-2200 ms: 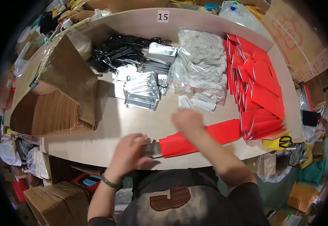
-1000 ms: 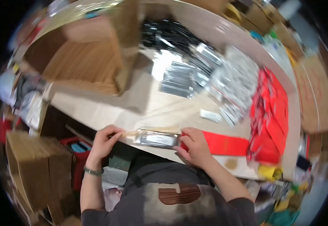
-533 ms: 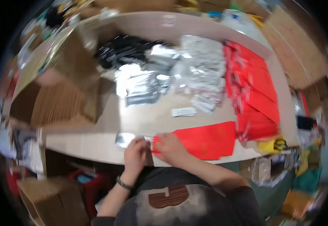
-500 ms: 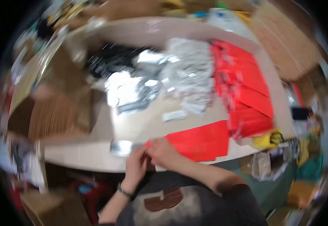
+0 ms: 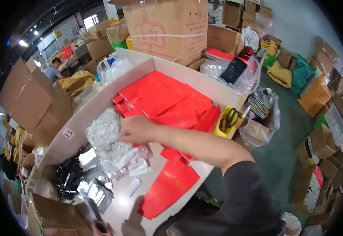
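Note:
My right hand (image 5: 137, 129) reaches over the table to where the white cord-like pieces (image 5: 104, 128) meet the red paper packets (image 5: 167, 98). Its fingers look bent and are slightly blurred; whether they grip anything is hidden. Low in the picture, my left hand (image 5: 102, 229) is partly cut off, closed round a slim dark grey object (image 5: 94, 211). Between the hands lie silver packets (image 5: 96, 192), black pieces (image 5: 68, 179) and small white packets (image 5: 139, 168). A separate red packet (image 5: 169, 188) rests by the table's near edge.
A raised pale rim (image 5: 75, 122) bounds the table (image 5: 120, 210). An open cardboard box (image 5: 57, 212) stands near my left hand. To the right, a yellow holder (image 5: 227, 121) carries black scissors (image 5: 231, 117), beside a filled clear bag (image 5: 264, 118). Behind stands a large carton (image 5: 167, 31); a person (image 5: 53, 70) is far left.
My view has swung to the right and up. My hands, together at the near edge before, are apart: the right stretches to the white pieces, the left is low at the bottom.

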`<action>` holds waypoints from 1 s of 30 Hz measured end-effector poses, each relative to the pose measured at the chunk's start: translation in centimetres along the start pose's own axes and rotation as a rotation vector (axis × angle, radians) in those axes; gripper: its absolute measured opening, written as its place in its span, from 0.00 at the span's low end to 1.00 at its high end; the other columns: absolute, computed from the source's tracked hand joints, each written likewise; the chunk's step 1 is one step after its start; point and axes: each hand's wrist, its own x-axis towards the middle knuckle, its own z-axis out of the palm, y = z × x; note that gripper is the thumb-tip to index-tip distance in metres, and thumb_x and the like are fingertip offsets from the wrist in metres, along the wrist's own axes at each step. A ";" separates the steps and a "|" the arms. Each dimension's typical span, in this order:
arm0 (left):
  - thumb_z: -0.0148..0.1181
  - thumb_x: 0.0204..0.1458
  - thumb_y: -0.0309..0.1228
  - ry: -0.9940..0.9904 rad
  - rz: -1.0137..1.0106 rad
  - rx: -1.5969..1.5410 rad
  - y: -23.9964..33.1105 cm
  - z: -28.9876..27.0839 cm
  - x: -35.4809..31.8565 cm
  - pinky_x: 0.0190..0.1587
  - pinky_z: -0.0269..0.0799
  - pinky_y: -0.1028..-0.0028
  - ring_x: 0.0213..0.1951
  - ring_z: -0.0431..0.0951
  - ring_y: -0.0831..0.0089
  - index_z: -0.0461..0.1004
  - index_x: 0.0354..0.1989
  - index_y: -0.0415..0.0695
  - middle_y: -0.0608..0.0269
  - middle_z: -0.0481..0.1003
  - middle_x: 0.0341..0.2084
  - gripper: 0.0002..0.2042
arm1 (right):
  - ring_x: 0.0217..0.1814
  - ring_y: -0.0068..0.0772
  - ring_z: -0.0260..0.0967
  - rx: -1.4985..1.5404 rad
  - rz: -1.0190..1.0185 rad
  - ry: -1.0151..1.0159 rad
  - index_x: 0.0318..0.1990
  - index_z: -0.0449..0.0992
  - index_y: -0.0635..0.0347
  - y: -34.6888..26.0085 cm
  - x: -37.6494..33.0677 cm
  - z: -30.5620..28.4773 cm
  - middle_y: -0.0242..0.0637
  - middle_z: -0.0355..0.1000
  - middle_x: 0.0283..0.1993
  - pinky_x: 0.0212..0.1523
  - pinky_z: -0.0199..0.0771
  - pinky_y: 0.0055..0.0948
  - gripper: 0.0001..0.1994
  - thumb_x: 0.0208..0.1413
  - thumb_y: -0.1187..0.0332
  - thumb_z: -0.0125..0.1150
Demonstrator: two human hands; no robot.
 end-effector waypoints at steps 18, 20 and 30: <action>0.68 0.48 0.24 -0.511 -0.211 -0.813 11.7 12.5 9.5 0.51 0.70 0.71 0.49 0.73 0.73 0.71 0.53 0.34 0.58 0.74 0.49 0.22 | 0.33 0.51 0.76 -0.739 0.139 0.230 0.32 0.71 0.61 18.7 3.0 -7.9 0.46 0.75 0.28 0.32 0.76 0.50 0.05 0.55 0.70 0.51; 0.65 0.52 0.22 -0.571 -0.223 -0.995 15.6 16.5 13.6 0.55 0.67 0.71 0.54 0.68 0.75 0.61 0.65 0.36 0.63 0.68 0.55 0.31 | 0.35 0.51 0.76 -0.645 0.090 0.071 0.34 0.70 0.61 16.7 1.2 -7.2 0.46 0.74 0.31 0.33 0.76 0.49 0.05 0.56 0.70 0.49; 0.60 0.57 0.33 -0.739 -0.189 -1.365 26.1 27.7 21.0 0.37 0.74 0.70 0.35 0.75 0.72 0.71 0.46 0.46 0.65 0.74 0.35 0.11 | 0.56 0.55 0.70 -0.537 0.162 -0.373 0.67 0.62 0.56 8.1 -13.4 -10.0 0.57 0.66 0.61 0.55 0.71 0.48 0.42 0.50 0.38 0.61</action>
